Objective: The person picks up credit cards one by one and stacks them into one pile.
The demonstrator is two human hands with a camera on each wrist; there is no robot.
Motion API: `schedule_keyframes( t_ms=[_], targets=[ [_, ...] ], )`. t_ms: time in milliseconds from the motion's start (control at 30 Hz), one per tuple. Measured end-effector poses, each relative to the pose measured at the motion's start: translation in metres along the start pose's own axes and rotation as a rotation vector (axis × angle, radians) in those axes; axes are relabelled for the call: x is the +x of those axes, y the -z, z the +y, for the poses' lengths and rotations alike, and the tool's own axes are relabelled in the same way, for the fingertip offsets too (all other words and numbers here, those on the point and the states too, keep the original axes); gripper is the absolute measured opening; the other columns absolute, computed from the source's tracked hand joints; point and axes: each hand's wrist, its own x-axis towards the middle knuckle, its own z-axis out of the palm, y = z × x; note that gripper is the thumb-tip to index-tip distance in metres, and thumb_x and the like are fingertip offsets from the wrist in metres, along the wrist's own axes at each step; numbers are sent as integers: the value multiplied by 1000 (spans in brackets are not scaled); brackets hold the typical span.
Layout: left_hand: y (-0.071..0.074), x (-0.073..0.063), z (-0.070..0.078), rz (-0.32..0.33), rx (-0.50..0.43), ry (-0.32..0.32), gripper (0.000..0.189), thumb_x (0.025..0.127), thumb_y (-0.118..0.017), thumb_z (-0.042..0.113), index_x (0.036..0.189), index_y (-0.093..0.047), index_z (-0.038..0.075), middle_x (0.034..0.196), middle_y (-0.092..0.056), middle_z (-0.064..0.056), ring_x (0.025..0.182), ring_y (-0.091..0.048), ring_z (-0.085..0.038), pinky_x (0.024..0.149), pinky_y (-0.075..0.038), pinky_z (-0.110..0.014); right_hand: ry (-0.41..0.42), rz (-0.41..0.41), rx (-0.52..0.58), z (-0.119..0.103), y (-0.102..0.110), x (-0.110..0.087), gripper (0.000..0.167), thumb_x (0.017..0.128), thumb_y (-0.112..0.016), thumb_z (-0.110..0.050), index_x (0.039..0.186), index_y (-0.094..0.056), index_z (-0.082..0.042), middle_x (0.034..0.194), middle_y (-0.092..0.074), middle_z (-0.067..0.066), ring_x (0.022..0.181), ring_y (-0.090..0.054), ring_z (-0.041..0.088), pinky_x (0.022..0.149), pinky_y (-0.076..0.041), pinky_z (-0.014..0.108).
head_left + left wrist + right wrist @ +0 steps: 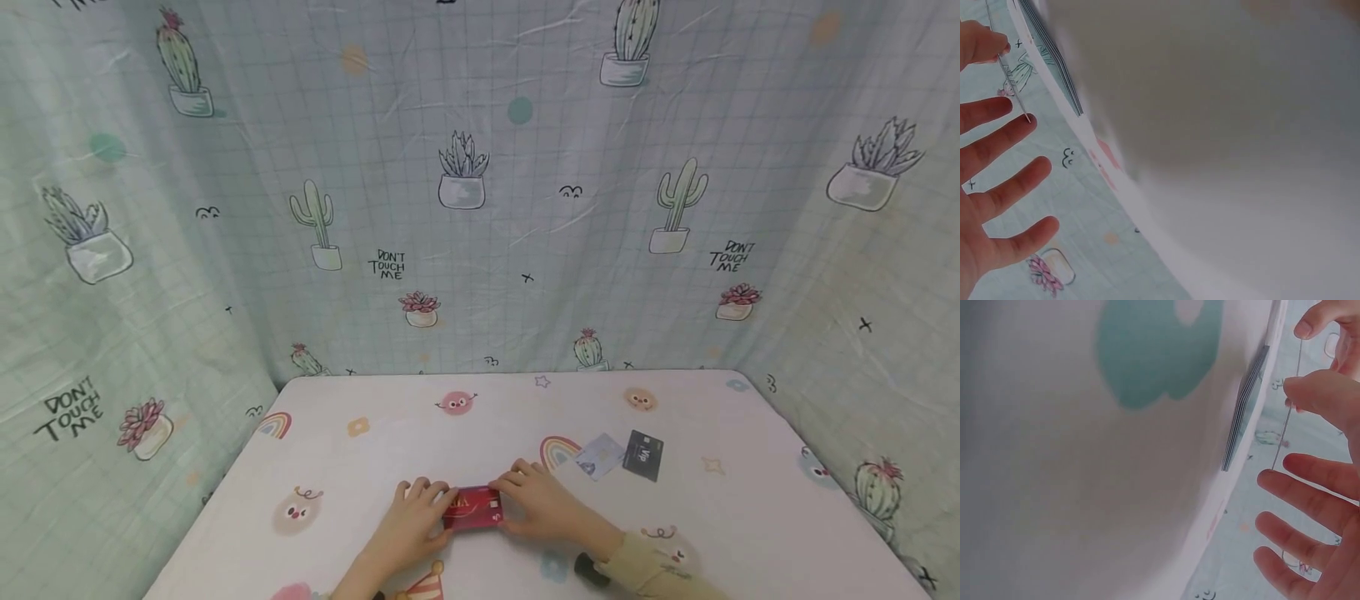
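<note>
A red card (474,510) with gold lettering and a chip is held level between both hands, just above the table. Thumb and fingers of my left hand (412,518) grip its left end, and those of my right hand (542,504) grip its right end. Seen edge-on in the wrist views, the thin card (1286,425) stands apart from a small stack of cards (1244,412) lying below it. That stack (1060,62) also shows in the left wrist view; the head view hides most of it behind the red card.
To the right, a black card (643,456) with "Vip" on it lies beside a pale blue card (600,456). The white table (360,467) carries printed cartoon figures and rainbows. A cactus-patterned cloth (480,242) stands along the back and both sides.
</note>
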Motion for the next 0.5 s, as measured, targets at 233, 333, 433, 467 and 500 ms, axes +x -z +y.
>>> schedule_keyframes(
  t_ms=[233,333,433,467,500],
  targets=[
    [-3,1,-5,26,13,-2,51,70,-67,39,114,-57,16,103,-58,2,94,-48,-18,77,-36,-42,-34,-34,2,-3,-3,6,51,75,-62,-46,119,-54,-21,106,-60,-9,93,-44,7,81,-42,31],
    [-4,2,-7,24,21,-2,51,68,-68,39,114,-58,16,102,-59,2,92,-48,-18,76,-36,-41,-50,-50,-5,-4,-4,9,51,75,-63,-46,119,-54,-22,106,-61,-9,92,-44,7,81,-42,31],
    [-4,4,-8,4,20,-4,52,69,-68,39,114,-58,17,102,-59,2,92,-48,-17,76,-36,-40,-64,-66,-13,-3,-6,10,52,74,-63,-47,119,-53,-23,106,-61,-10,91,-43,7,79,-41,28],
    [-4,4,-9,-3,19,-7,52,69,-68,39,114,-58,17,103,-59,2,92,-48,-17,76,-36,-40,-67,-69,-15,-3,-6,11,52,74,-63,-47,119,-53,-23,106,-61,-10,91,-43,7,78,-40,26],
    [-4,5,-10,-11,17,-9,52,69,-68,39,114,-58,17,103,-59,2,92,-48,-17,76,-36,-40,-70,-72,-17,-3,-7,11,52,74,-63,-47,119,-53,-23,106,-61,-10,91,-43,7,77,-40,26]
  ],
)
